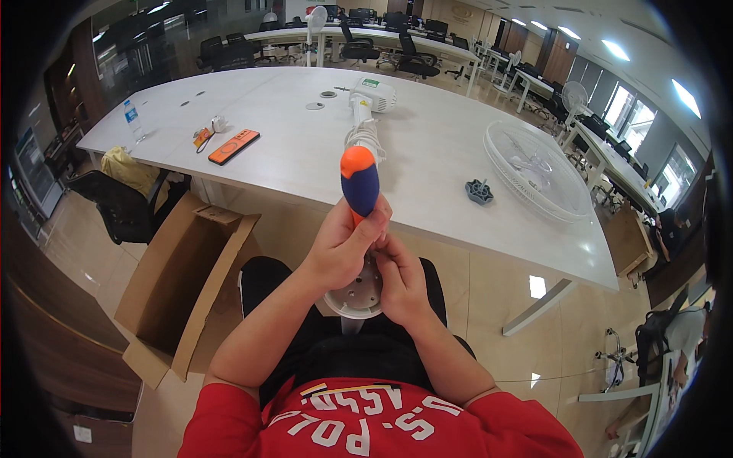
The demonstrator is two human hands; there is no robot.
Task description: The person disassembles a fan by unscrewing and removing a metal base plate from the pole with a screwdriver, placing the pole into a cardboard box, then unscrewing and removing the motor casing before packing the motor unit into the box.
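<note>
My left hand [345, 243] is closed around the lower part of a screwdriver [360, 183] with a fat navy and orange handle. The handle points up and away from me, and the tip is hidden by my fingers. Just below, my right hand [398, 281] pinches close to the screwdriver's lower end; what its fingertips hold is hidden. Between my hands and lap is a white round base [359, 298] with holes in its face. Beyond the handle, a white fan body [374, 95] lies on the table with a coiled white cord [363, 137] beside its pole.
On the white table [435, 153] lie a fan grille [538, 172], a dark grey knob-like part [479, 191], an orange phone [234, 146], and a water bottle [134, 122]. An open cardboard box [179, 282] stands left of me, by a black chair [122, 202].
</note>
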